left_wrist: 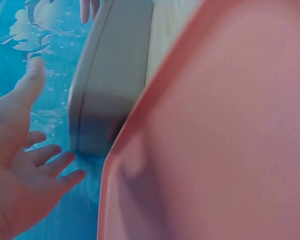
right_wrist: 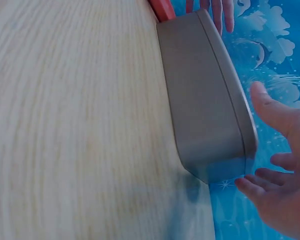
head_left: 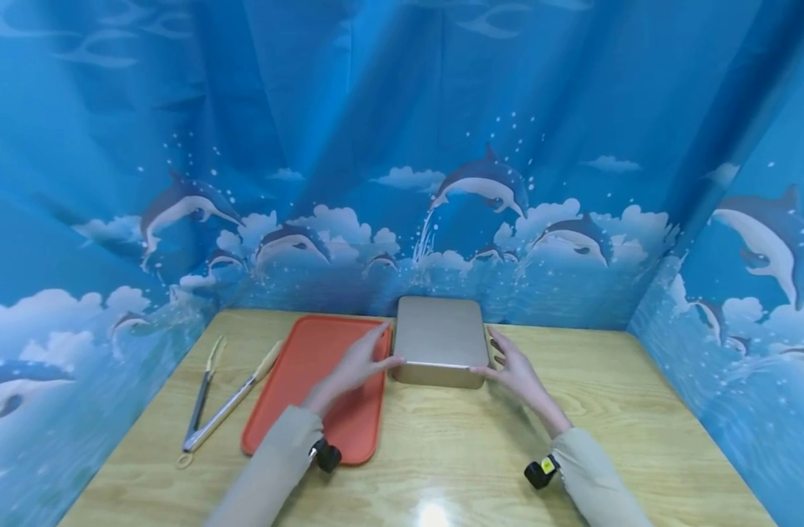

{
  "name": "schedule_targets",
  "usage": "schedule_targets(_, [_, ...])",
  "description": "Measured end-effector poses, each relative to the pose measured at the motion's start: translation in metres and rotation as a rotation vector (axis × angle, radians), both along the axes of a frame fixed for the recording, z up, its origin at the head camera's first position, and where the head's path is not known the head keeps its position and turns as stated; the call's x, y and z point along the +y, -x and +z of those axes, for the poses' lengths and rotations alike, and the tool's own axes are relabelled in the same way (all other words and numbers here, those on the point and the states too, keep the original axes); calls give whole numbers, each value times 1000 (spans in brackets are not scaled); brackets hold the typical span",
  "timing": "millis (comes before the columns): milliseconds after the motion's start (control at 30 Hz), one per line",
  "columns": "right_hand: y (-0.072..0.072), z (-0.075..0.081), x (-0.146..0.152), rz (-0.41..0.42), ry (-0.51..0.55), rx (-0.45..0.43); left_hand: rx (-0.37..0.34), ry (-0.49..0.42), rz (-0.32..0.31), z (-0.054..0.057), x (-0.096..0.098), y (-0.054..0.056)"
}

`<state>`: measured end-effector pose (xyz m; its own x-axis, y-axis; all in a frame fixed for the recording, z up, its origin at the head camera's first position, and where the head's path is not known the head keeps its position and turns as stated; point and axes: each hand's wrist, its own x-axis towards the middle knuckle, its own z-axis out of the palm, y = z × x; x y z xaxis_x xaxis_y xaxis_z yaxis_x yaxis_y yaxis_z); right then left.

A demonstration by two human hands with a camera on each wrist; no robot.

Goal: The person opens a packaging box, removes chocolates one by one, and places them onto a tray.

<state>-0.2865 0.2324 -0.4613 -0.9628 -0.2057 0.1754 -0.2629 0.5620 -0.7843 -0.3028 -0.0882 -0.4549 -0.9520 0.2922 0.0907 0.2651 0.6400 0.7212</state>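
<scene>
A metallic grey-brown box [head_left: 439, 333] with rounded corners stands on the table at the back middle. Its seam near the top shows in the right wrist view, on the side of the box [right_wrist: 202, 95]. My left hand [head_left: 358, 362] reaches over the red tray to the box's left side, thumb at the front left corner and fingers spread. On the other side, my right hand [head_left: 517, 373] has its thumb near the front right corner and its fingers extended along the right side. In both wrist views the fingers look loosely spread and grip nothing.
The red tray [head_left: 339, 443] lies flat, close against the box's left side. Further left, spread tongs [head_left: 224, 410] lie on the wooden table [head_left: 455, 446]. A blue dolphin-print curtain [head_left: 376, 183] borders the table at the back and sides.
</scene>
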Motion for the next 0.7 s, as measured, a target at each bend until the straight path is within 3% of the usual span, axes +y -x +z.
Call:
schedule_targets(200, [1, -8, -4, 26, 47, -5, 66, 25, -70, -8, 5, 2])
schedule_targets(700, [-2, -6, -5, -14, 47, -39, 117, 19, -93, -9, 10, 0])
